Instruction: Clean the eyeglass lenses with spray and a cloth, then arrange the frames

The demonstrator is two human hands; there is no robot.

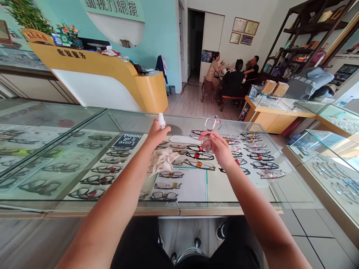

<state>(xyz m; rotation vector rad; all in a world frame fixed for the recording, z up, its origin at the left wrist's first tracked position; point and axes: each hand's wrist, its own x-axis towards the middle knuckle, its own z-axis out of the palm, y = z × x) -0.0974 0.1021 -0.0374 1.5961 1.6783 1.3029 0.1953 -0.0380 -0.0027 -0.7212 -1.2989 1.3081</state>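
My left hand (157, 130) is closed around a small white spray bottle (161, 120), its top pointing up above the fingers. Over the glass counter my right hand (219, 145) pinches a pair of thin-framed eyeglasses (211, 124) between thumb and fingers, one lens raised above the hand. Below my left hand, a crumpled beige cloth (163, 160) lies on the counter's glass top. Rows of eyeglasses (198, 155) show through the glass beneath both hands.
The glass display case (193, 205) spans the space before me, its front edge near my knees. A yellow-and-white cashier desk (112, 80) stands beyond it at left. Several people sit around a table at the back. More display cases (331, 168) stand at right.
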